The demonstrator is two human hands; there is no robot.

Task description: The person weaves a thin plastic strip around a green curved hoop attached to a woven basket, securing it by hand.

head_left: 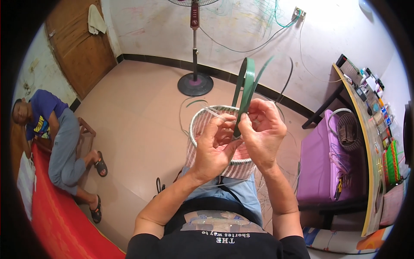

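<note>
Right over the rim of the woven basket [217, 142] on the lap, both hands pinch the green strap [246, 90], left hand [215, 146] just beside right hand [263, 129]; its long axis rises up and away from them.

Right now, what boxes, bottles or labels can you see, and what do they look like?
Small bottles and boxes: crowded on the desk at the right; white, red and blue; too small to tell apart.
Green and red package: further along the same desk, ribbed.
No screens show.
</note>
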